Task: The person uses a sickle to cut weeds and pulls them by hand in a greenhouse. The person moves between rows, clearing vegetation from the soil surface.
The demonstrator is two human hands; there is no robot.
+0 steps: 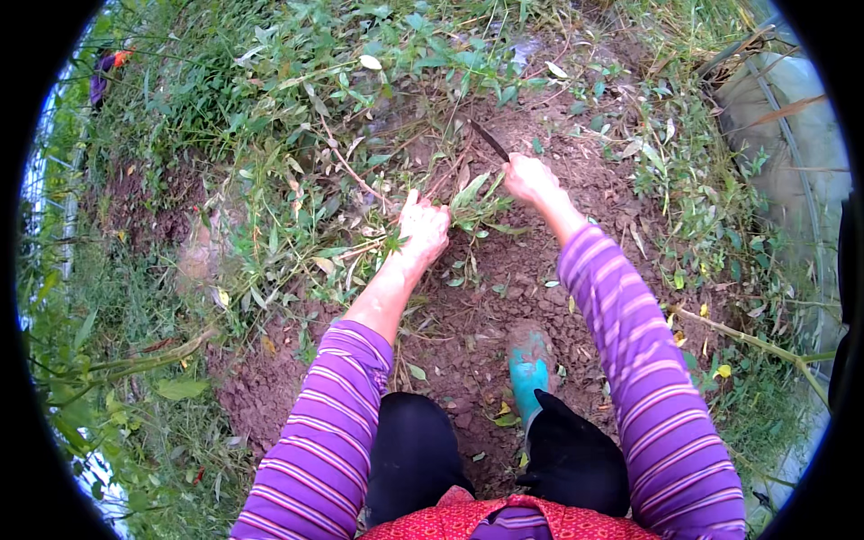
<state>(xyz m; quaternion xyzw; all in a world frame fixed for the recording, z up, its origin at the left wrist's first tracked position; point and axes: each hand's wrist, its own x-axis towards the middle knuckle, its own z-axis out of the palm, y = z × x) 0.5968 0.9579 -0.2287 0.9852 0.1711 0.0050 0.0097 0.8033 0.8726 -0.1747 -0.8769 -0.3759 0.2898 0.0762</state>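
Observation:
Below me is reddish-brown soil (499, 297) with green weeds (297, 223) over much of it. My left hand (424, 226) is low among weed stems and leaves, its index finger pointing forward; whether its other fingers grip any stems is unclear. To its right and a little farther forward, my right hand (530, 177) is closed around the handle of a dark, narrow blade (489, 140), which points forward and left over the soil. A leafy weed clump (474, 202) lies between my hands. The blade's handle is hidden in my fist.
A teal boot (528, 371) stands on the soil between my arms. Translucent plastic sheeting (783, 135) runs along the right side. Bare plant stalks (749, 337) reach in from the right, another (155, 358) from the left. A purple and orange shape (101, 77) shows among plants at the far left.

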